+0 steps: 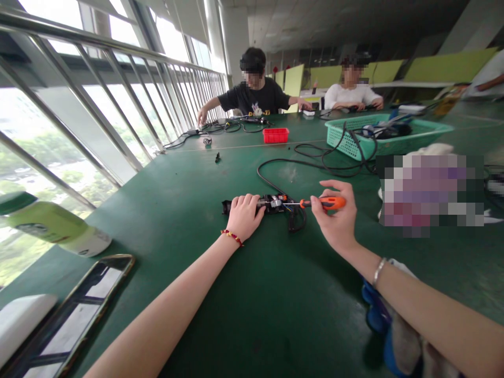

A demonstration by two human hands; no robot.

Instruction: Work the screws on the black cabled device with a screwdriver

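On the green table lies a black corded device [273, 203], its inside parts and wires showing at the right end. My left hand [246, 214] is wrapped over its middle and presses it to the table. In my right hand [337, 220] is a screwdriver [334, 202] with an orange and black handle, held between thumb and fingers. Its shaft points left and the tip meets the device's exposed part, though the exact contact spot is too small to make out. A black cable [271, 181] runs from the device to the back right.
A teal basket [429, 137] with tools and cables stands at the back right, a red bin [275, 136] further left. A phone [90, 310], a bottle [55, 226] and a white case [23, 320] lie at the left. Two people work across the table.
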